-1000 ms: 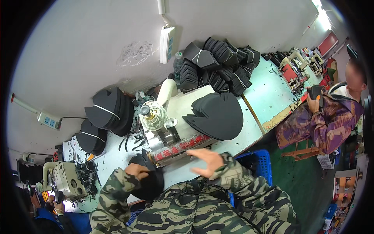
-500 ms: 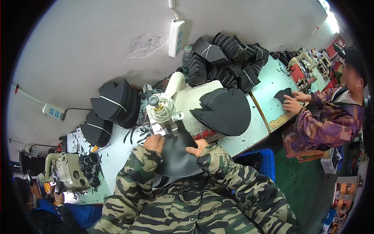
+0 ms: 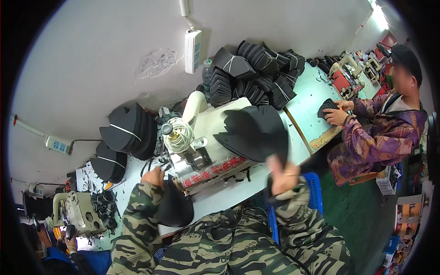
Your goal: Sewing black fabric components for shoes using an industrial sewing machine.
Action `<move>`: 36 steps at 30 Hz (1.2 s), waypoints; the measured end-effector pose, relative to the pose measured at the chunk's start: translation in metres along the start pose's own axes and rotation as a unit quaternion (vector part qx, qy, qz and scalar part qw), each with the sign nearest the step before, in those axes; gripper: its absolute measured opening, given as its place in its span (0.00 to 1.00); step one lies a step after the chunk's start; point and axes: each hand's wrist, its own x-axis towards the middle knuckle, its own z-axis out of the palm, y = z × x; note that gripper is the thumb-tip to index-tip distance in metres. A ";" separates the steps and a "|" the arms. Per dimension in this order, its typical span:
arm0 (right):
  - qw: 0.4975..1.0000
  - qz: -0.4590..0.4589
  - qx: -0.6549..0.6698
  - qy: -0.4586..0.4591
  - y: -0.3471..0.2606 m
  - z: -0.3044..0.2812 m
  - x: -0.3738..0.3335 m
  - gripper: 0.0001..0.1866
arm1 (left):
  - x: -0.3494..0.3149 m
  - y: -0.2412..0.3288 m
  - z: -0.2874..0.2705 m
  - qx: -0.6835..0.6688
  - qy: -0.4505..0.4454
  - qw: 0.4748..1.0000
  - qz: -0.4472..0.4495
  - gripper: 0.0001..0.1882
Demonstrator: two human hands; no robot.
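Observation:
My left hand (image 3: 153, 176) is closed at the upper edge of a curved black sheet piece (image 3: 176, 207), which hangs over the table's front edge left of the sewing-type machine (image 3: 219, 137). Its fingertips are partly hidden. My right hand (image 3: 283, 176) is smeared by motion at the lower right edge of a stack of notched, rounded black sheet pieces (image 3: 256, 130) lying on the machine. The stack's upper part is blurred. Whether the right fingers grip a sheet cannot be made out.
Tied bundles of black pieces (image 3: 128, 128) stand at the left, more bundles (image 3: 261, 68) against the wall beside a bottle (image 3: 207, 75). Below my right arm is a blue basket (image 3: 313, 192). One co-worker (image 3: 376, 133) sits at right, another (image 3: 59, 252) at lower left.
The black piece has come out from the machine's head and moved left with my left hand. My right hand has let go of it and moved right to the stack.

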 end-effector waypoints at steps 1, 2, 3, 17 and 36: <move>0.970 -0.234 -0.037 0.045 -0.038 -0.008 0.023 0.16 | -0.008 -0.021 0.010 0.056 -0.052 0.997 -0.012 0.21; 0.913 -0.337 -0.224 0.046 -0.019 -0.025 0.038 0.22 | -0.012 -0.035 0.030 0.108 -0.104 0.989 -0.014 0.23; 0.887 -0.322 -0.332 -0.016 0.002 -0.035 0.044 0.24 | -0.015 -0.042 0.043 0.110 -0.118 0.987 -0.010 0.26; 0.878 -0.278 -0.381 -0.080 0.056 0.028 0.025 0.30 | -0.036 -0.041 0.080 0.096 0.064 0.993 -0.006 0.20; 0.929 0.187 0.013 -0.320 0.090 0.097 -0.008 0.16 | -0.025 0.068 0.006 -0.190 0.137 0.959 0.162 0.13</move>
